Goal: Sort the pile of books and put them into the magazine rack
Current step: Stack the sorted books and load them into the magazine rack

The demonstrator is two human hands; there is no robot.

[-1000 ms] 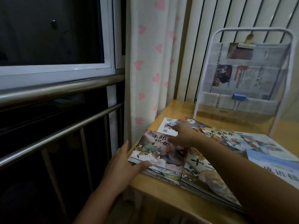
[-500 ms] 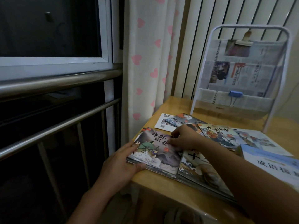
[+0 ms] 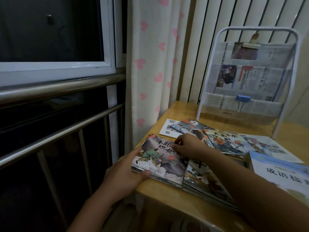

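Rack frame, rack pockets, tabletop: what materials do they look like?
Rack frame: probably white-coated metal tube, judging by its thin, smoothly bent corners. Rack pockets: clear plastic, likely acrylic, since the newspaper reads through them. Tabletop: light wood or wood-look laminate with a glossy finish that shows reflections.

White curtain (image 3: 150,64) dotted with pink hearts; tan wooden table (image 3: 175,196); white-framed rack (image 3: 247,72) with a blue clip (image 3: 243,98); grey-purple illustrated book (image 3: 160,163).
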